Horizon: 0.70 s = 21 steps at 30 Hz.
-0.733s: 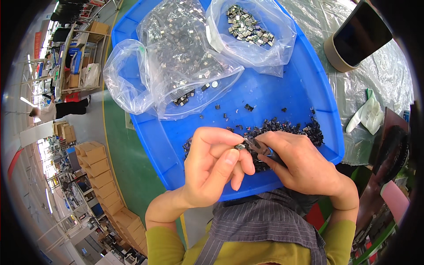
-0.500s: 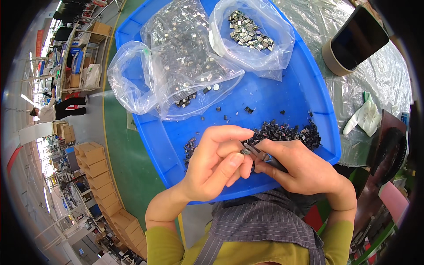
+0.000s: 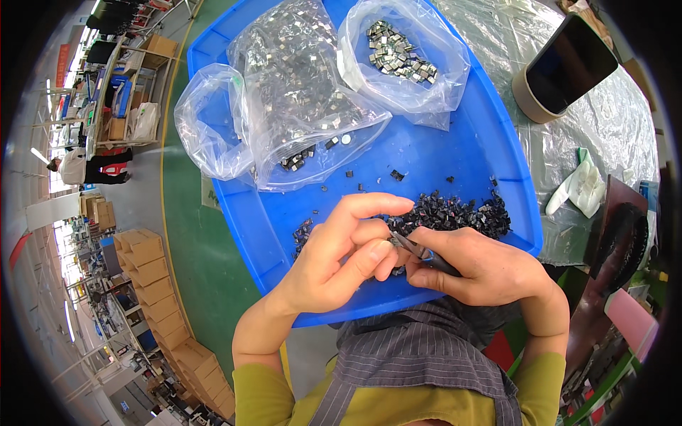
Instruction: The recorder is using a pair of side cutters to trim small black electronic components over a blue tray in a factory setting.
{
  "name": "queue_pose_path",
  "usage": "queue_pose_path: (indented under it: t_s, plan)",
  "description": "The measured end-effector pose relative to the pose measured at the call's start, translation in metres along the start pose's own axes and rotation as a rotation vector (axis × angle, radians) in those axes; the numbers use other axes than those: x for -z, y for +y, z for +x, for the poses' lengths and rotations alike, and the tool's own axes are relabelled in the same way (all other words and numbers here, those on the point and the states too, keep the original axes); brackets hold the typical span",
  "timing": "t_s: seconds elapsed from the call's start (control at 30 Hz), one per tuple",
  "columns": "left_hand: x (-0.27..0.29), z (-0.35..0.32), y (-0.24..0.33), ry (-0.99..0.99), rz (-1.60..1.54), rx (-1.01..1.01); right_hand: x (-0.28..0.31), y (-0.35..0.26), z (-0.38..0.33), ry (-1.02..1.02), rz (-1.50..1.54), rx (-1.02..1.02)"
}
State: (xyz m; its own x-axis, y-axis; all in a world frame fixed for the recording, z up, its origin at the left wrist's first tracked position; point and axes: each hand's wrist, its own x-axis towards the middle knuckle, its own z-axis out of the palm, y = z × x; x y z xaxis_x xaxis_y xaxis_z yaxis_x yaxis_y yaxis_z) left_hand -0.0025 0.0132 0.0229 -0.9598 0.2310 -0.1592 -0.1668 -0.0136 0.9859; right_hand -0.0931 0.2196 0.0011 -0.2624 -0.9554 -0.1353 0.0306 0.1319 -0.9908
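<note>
Gripping tweezers [image 3: 419, 252], the right hand [image 3: 483, 270] meets the left hand [image 3: 341, 263] — pinching, seemingly, a tiny part.

The tweezers [image 3: 419, 252] between the fingers [image 3: 387, 245] look like dull grey metal. Just beyond the fingers lies a heap of small black parts [image 3: 455, 213], matt and plastic-looking. All rest in a blue tray [image 3: 440, 160] of smooth, slightly glossy plastic. Farther from the fingers, the bags [image 3: 284, 106] are thin clear plastic film, crinkled and shiny, and the chips [image 3: 394, 53] inside one glint like bright metal. A wrinkled, glossy clear sheet [image 3: 611, 113] covers the table to the right of the fingers. Nearer than the fingers, the apron [image 3: 419, 362] is grey striped woven cloth, matt; the sleeves [image 3: 270, 397] are soft matt olive knit.
</note>
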Motion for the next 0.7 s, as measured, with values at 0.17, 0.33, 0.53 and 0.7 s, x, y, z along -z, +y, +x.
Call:
queue_pose_path:
  t_s: [0.17,0.33,0.53,0.7]
  plan:
    - [-0.001,0.001,0.003,0.013,-0.031,0.049,-0.001,-0.001,0.000,0.013,-0.010,-0.064]
    - [0.001,0.001,-0.002,0.048,0.075,0.041,-0.001,-0.007,0.001,0.051,-0.104,-0.106]
    - [0.001,0.002,-0.015,0.157,0.699,-0.293,-0.002,-0.007,0.000,0.093,-0.104,-0.114]
    - [0.000,0.005,-0.021,0.275,0.907,-0.514,-0.001,-0.006,0.001,0.082,-0.108,-0.131]
